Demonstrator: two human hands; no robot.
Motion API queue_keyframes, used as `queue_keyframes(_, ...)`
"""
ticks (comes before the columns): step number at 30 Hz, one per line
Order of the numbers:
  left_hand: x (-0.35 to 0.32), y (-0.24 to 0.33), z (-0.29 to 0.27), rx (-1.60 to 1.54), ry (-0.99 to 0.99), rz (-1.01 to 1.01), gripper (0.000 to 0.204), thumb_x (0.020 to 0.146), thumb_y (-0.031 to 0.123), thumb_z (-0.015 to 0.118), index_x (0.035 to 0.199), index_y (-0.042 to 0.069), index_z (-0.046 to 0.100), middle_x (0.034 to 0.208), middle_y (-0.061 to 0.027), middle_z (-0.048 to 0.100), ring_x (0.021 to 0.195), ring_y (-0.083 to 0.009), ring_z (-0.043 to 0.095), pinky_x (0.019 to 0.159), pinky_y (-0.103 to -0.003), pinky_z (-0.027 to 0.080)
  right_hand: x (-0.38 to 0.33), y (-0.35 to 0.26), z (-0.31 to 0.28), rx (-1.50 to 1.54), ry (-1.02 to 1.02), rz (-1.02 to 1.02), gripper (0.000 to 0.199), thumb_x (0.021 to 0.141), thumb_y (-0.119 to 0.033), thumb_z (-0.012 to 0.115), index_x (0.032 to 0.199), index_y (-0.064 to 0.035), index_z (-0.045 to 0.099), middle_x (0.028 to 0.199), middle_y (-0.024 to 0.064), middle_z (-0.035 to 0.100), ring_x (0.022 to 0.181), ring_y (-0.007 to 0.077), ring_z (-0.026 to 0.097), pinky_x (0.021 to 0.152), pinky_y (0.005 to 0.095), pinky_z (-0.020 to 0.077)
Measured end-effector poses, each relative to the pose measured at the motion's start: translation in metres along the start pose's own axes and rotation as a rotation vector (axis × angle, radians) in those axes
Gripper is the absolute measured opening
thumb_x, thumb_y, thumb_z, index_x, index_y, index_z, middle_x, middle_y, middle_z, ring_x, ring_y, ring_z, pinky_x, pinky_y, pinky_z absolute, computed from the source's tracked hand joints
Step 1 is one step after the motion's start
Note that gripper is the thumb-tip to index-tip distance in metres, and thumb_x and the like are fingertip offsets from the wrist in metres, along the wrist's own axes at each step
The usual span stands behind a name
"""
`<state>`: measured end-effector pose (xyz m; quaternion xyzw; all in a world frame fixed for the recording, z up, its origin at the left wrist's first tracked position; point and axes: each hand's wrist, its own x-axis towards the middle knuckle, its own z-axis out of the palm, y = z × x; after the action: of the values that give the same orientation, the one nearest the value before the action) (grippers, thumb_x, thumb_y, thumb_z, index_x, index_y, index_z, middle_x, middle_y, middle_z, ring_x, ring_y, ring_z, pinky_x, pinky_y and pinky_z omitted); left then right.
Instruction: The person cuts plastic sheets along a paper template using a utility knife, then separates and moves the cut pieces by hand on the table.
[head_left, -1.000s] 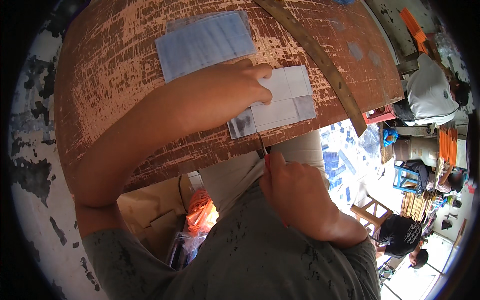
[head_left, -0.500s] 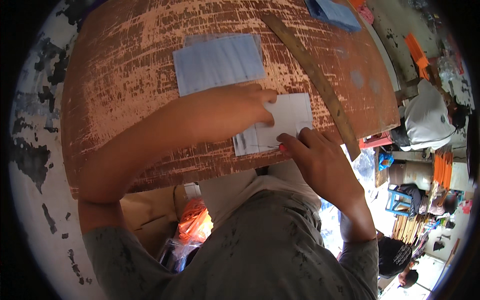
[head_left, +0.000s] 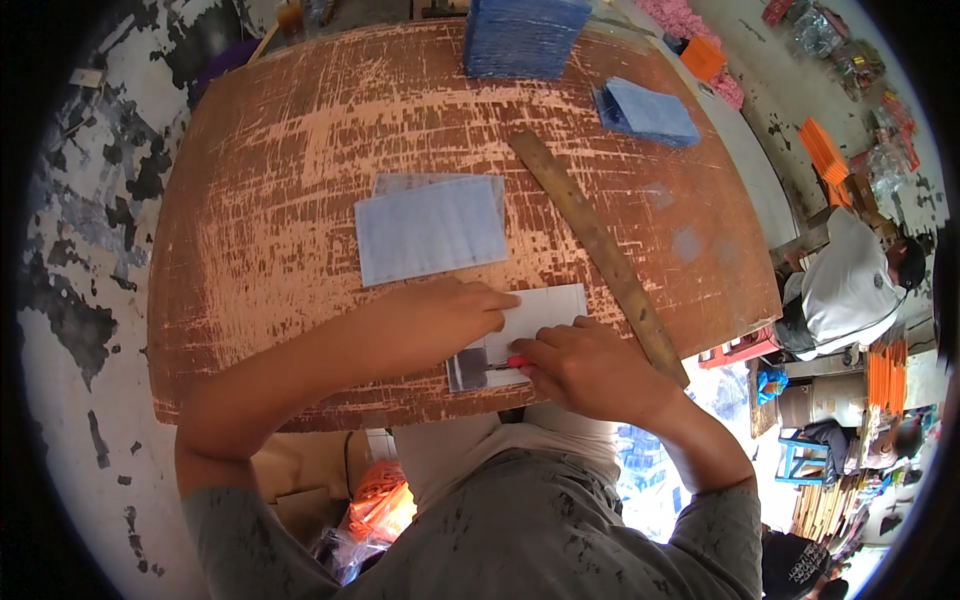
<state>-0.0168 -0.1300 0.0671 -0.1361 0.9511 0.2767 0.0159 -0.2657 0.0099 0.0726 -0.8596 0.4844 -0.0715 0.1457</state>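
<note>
On the near part of the worn table lies a white sheet point(head_left: 548, 302) with faint lines; a dark grey patch point(head_left: 468, 370) shows at its near left corner. My left hand point(head_left: 450, 318) rests on the sheet's left part, thumb and forefinger stretched out and apart, the other fingers partly hidden. A red-handled tool point(head_left: 518, 361) with a thin metal tip is pinched in my right hand point(head_left: 590, 370), low over the sheet next to the grey patch. Most of the tool is covered by my fingers, so its exact kind is unclear.
Pale blue sheets in clear film point(head_left: 430, 230) lie beyond my left hand. A worn flat strip point(head_left: 600, 240) slants across the right side of the scratched table point(head_left: 260, 200). Blue stacks point(head_left: 525, 38) stand at the far edge. A person in white point(head_left: 850, 270) is at the right.
My head view has shifted, showing more of the table's far side. My right hand and the red-handled tool have moved left over the sheet, closer to my left hand.
</note>
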Motion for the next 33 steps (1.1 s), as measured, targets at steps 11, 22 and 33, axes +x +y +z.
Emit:
queue_keyframes(11, -0.013, 0.009, -0.001, 0.269, -0.037, -0.008, 0.053, 0.101, 0.009, 0.072, 0.153, 0.021, 0.072, 0.160, -0.0090, 0.059, 0.148, -0.0332, 0.059, 0.123, -0.047, 0.051, -0.006, 0.012, 0.006, 0.015, -0.068, -0.055, 0.038, 0.106, -0.022, 0.072, 0.139, -0.0036, 0.074, 0.104, 0.0111, 0.076, 0.097, 0.0318, 0.077, 0.090, 0.0451, 0.0573)
queue_keyframes(22, -0.012, 0.007, 0.001, 0.207, 0.023, -0.050, 0.058, 0.095, 0.002, 0.073, 0.150, 0.021, 0.074, 0.154, -0.0091, 0.065, 0.141, -0.0333, 0.064, 0.118, -0.046, 0.055, -0.005, 0.012, 0.009, -0.020, -0.107, -0.091, 0.042, 0.107, -0.023, 0.072, 0.142, 0.0006, 0.071, 0.106, 0.0116, 0.076, 0.098, 0.0296, 0.077, 0.091, 0.0441, 0.0566)
queue_keyframes(33, -0.013, 0.001, 0.003, 0.164, 0.079, -0.036, 0.045, 0.103, 0.007, 0.066, 0.147, 0.015, 0.075, 0.150, -0.0084, 0.066, 0.139, -0.0319, 0.066, 0.116, -0.044, 0.056, 0.019, 0.020, -0.003, -0.101, 0.053, -0.194, 0.009, 0.104, -0.015, 0.071, 0.107, -0.0069, 0.068, 0.096, 0.0072, 0.067, 0.088, 0.0257, 0.072, 0.085, 0.0409, 0.0553)
